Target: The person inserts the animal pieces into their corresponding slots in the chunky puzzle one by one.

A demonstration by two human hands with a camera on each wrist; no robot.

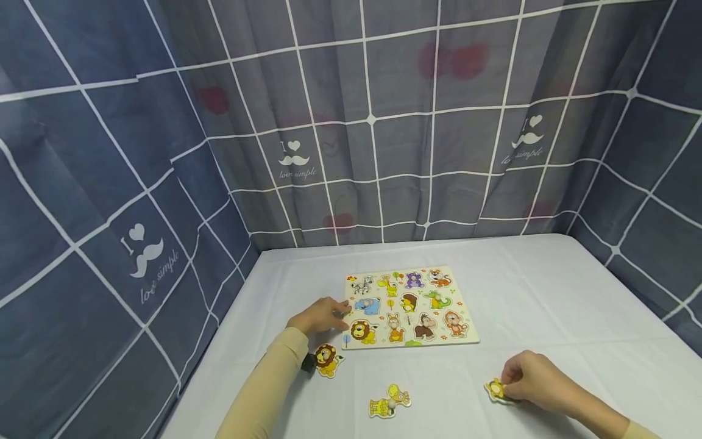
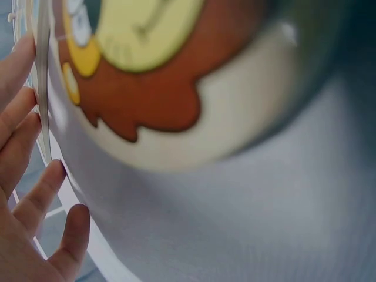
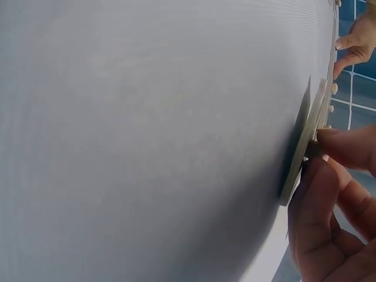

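Note:
A wooden animal puzzle board (image 1: 414, 342) lies flat on the white table. My left hand (image 1: 322, 316) rests at its left edge, fingers spread and touching the side. Just below that wrist is a lion puzzle piece (image 1: 328, 361), which looms large in the left wrist view. A giraffe puzzle piece (image 1: 390, 402) lies nearer the front. Off to the right, my right hand (image 1: 533, 381) pinches the knob of a yellow animal puzzle piece (image 1: 495, 390), partly covered by the fingers. In the right wrist view this piece (image 3: 298, 158) appears edge-on, tilted close to the cloth.
The white cloth (image 1: 439, 390) covers the table. Dark checked curtains (image 1: 340, 152) hang along the back and both sides. A small black object (image 1: 309, 363) shows beneath the left wrist, beside the lion.

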